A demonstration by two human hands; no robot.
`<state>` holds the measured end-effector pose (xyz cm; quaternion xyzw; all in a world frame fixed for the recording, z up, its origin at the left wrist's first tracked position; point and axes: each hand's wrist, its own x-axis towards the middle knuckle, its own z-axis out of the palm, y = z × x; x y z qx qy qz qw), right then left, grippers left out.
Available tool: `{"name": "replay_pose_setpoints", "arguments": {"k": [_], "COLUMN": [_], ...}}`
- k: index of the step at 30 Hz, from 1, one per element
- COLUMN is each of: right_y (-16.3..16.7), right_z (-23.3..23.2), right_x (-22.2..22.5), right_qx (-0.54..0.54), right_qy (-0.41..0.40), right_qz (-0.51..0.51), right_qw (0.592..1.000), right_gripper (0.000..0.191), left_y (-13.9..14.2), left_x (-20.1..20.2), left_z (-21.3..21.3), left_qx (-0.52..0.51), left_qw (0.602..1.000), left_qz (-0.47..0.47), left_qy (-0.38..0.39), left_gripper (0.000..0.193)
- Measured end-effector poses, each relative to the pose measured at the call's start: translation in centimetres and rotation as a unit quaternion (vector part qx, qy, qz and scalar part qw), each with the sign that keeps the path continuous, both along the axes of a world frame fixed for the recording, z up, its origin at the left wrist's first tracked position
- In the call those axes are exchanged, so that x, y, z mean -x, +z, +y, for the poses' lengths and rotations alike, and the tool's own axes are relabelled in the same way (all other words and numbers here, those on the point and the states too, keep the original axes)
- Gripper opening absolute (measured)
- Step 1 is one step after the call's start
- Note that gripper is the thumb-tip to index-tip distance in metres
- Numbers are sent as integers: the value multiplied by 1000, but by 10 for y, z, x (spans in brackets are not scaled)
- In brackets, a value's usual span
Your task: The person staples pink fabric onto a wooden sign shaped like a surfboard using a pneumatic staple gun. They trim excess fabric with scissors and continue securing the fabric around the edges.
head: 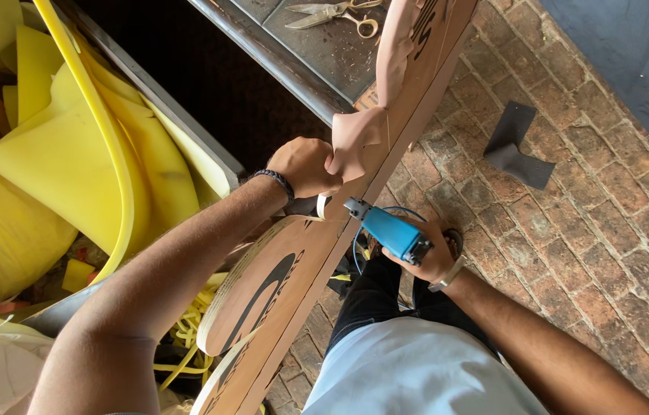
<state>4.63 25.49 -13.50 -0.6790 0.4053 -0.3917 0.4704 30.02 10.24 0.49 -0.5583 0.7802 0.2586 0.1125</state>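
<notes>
At the far left lie soft yellow foam offcuts (pixel 71 146), thick, matte and curled, with thin foam strips (pixel 186 338) on the floor below them. The person's left hand (pixel 305 165), a dark bracelet (pixel 277 181) at the wrist, has its grip clamped on a flap of tan leatherette (pixel 355 138), pulling it over the edge of a long brown board (pixel 278 284) that runs diagonally through the view and bears large black printing. The covering looks smooth and pliant, while the board is flat and stiff with a thin pale edge. Just right of the board, the right hand (pixel 432 257) is closed around a blue stapler-like tool (pixel 390 230), its metal nose touching the board's edge just below the pulled flap.

To do this well, the covering should probably be kept taut and free of wrinkles, and the nose held square and flush against the edge, clear of the left fingers.

Above, scissors (pixel 336 14) rest on a dark worktop (pixel 317 54). Further right, a grey fabric scrap (pixel 516 146) lies on the rough brick floor (pixel 601 230).
</notes>
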Motion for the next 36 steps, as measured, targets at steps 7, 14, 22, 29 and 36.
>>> {"name": "replay_pose_setpoints", "arguments": {"k": [7,14,22,29,36], "right_y": [29,31,9,-28,-30], "right_z": [-34,-43,-44,-57,-72], "right_x": [-28,-17,79,139,157], "right_qx": [41,-20,-6,-170,-146], "right_qy": [-3,21,30,-19,-25], "right_qz": [40,36,33,186,175], "right_qw": [998,999,999,967,973], "right_gripper": [37,33,36,25,26], "left_y": [13,16,52,34,-24], "left_x": [5,1,15,35,40], "left_z": [1,-5,-5,36,37], "left_qx": [-5,-42,19,188,290], "left_qw": [999,997,992,939,858], "left_qz": [-41,-55,-93,129,243], "left_qy": [25,25,89,256,347], "left_gripper": [39,45,54,26,16]}}
